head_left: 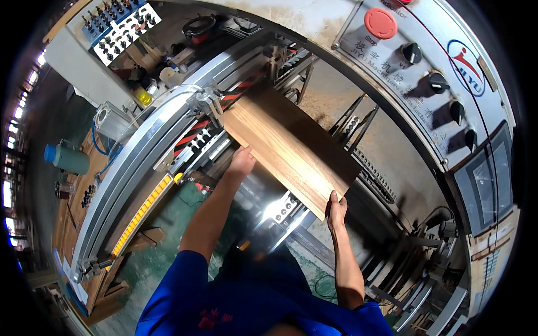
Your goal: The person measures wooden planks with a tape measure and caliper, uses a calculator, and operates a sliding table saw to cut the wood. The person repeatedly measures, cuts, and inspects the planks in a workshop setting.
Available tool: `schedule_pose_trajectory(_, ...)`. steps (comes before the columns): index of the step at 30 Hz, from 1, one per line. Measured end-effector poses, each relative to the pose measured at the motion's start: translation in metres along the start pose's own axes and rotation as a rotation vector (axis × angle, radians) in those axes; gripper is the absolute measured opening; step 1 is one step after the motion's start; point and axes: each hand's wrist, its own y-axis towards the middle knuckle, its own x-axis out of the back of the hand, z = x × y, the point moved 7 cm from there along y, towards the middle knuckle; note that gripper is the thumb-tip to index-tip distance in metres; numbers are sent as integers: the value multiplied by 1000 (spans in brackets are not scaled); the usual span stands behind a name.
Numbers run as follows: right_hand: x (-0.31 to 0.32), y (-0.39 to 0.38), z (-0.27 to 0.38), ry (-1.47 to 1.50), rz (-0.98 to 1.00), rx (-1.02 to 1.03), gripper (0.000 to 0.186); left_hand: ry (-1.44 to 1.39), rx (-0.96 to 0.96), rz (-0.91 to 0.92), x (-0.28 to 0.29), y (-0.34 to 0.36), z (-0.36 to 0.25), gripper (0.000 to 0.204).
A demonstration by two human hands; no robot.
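A wide wooden board (283, 154) with light brown grain lies across the machine in front of me, its far half in shadow. My left hand (242, 161) grips the board's near edge toward its left end, the fingers partly hidden beneath it. At the near right corner my right hand (337, 210) is closed on the board, thumb on top and fingers out of sight below. The board's left end reaches a metal clamp-like fitting (206, 103) beside a red-and-black striped strip (190, 138).
A long curved-looking metal rail (120, 173) with a yellow roller strip (141, 215) runs along the left. At upper right is a control panel with a red stop button (380, 23) and black knobs. A green-grey bottle (70, 159) stands far left. Sawdust covers surfaces beyond the board.
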Motion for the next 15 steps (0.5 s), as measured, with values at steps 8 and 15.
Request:
schedule_pose_trajectory(8, -20, 15, 24, -40, 35, -9, 50, 56, 47, 8, -5, 1, -3, 30)
schedule_pose_trajectory(15, -25, 20, 8, -160, 59, -115, 30, 820, -339, -90, 7, -124, -75, 66)
